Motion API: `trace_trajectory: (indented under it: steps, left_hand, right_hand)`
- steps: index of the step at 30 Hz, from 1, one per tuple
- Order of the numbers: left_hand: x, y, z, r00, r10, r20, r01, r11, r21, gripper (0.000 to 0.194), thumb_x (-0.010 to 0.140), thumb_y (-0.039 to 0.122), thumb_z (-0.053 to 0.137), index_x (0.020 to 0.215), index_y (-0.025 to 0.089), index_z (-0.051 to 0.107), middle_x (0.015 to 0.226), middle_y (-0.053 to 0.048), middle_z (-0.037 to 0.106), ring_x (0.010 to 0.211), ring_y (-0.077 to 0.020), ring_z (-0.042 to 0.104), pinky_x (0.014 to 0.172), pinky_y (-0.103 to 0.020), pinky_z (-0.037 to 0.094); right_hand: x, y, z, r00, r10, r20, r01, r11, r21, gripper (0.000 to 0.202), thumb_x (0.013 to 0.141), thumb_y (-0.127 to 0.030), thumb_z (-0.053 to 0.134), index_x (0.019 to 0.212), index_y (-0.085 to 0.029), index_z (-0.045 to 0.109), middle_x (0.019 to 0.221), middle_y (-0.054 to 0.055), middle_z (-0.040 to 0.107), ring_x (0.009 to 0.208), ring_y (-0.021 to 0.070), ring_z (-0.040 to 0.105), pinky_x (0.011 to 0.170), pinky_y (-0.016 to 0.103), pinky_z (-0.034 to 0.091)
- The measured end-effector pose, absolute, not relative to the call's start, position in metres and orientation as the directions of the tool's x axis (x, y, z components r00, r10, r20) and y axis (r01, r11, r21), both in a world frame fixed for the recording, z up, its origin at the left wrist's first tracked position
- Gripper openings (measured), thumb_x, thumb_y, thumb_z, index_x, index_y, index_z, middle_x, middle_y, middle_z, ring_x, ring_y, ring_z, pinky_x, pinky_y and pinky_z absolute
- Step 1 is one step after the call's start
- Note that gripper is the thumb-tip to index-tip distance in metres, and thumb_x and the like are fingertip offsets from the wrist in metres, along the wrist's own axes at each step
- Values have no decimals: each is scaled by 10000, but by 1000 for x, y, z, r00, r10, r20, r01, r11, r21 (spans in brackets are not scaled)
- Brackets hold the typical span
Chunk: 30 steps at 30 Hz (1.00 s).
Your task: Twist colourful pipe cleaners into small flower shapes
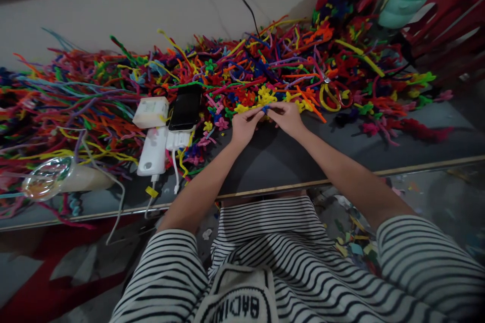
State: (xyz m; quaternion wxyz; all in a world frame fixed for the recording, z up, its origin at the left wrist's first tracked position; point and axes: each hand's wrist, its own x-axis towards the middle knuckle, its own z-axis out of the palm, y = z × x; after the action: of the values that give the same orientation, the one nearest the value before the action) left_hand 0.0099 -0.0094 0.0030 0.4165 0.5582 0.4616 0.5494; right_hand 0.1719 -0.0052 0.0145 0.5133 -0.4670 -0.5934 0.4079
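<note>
Between my fingertips is a small blue piece of pipe cleaner point(265, 109), bent into a compact shape. My left hand point(245, 125) pinches it from one side, and my right hand point(287, 117) pinches it from the other. Both hands are close together above the dark tabletop point(265, 161). Just beyond them lie yellow pipe-cleaner flowers point(266, 96). Pink pipe-cleaner flowers point(222, 123) lie to the left of my left hand. Scissors with yellow and red handles point(330, 98) rest on the pile to the right of my right hand.
Heaps of coloured pipe cleaners point(94, 91) stretch along the wall. On the left are a black phone point(186, 107), a white box point(151, 112), a white power bank point(152, 152) with cables, and a plastic cup point(81, 177). Red chairs point(447, 30) stand at right; scraps point(356, 248) litter the floor.
</note>
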Motion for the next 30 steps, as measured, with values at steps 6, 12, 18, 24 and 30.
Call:
trace_trajectory:
  steps: [6,12,18,24,30]
  left_hand:
    - [10,-14,9,-67,940,333,105,-325,940,135,750,292,829,846,199,809,817,-30,786,724,-151,702,689,-266,582]
    - [10,-18,13,-58,927,372,149,-360,921,169,767,351,825,833,199,789,835,-42,778,750,-169,704,727,-302,569]
    - [11,-15,7,-65,936,345,125,-336,934,223,767,406,816,838,196,797,837,-49,780,751,-177,707,732,-319,582]
    - [11,-8,-1,-65,960,272,51,-269,962,155,771,348,803,806,197,789,735,-23,750,647,-132,650,668,-282,558]
    - [9,-4,-2,28,969,246,1,-246,969,253,784,434,805,753,188,754,606,15,637,529,-96,531,528,-240,438]
  right_hand:
    - [167,-6,15,-126,984,129,-7,129,-992,436,715,-543,778,959,-183,755,850,57,733,573,134,624,369,220,421]
    - [167,-4,11,-101,984,148,32,152,-988,469,746,-617,747,945,-195,701,796,53,685,599,144,625,403,233,439]
    - [166,-14,22,-44,961,273,141,276,-951,396,803,-571,712,919,-192,701,841,69,706,694,172,654,558,293,550]
    - [164,-14,22,-3,941,340,206,333,-920,281,828,-451,697,918,-187,735,903,80,737,858,213,696,682,336,603]
    - [165,-12,17,13,954,300,121,296,-947,293,792,-427,726,934,-175,772,886,84,749,756,191,697,558,286,566]
